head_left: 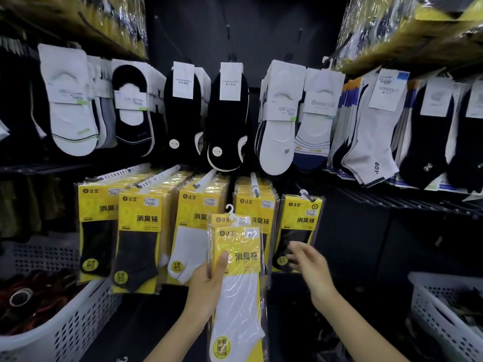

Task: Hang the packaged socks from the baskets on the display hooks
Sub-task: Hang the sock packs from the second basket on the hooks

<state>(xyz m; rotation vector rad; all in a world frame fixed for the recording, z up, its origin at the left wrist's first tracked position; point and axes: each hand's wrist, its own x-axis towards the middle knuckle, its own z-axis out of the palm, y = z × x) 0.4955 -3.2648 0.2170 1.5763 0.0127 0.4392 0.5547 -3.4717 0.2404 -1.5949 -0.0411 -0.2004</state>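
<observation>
So the left hand (206,284) pinches the yellow white-sock packs (241,269), thumb on front; right hand (311,267) hovers just right of them, fingers loosely spread.

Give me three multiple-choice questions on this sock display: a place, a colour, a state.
1. The held pack is: A in front of the hanging yellow packs; B in a drawer; C on a counter.
2. Its socks are: A black; B white; C red.
3. The right hand is: A open; B gripping a pack; C in a fist.
Answers: 1 A, the left hand holds it up before them; 2 B, white shows through the wrap; 3 A, fingers spread, empty.
</observation>
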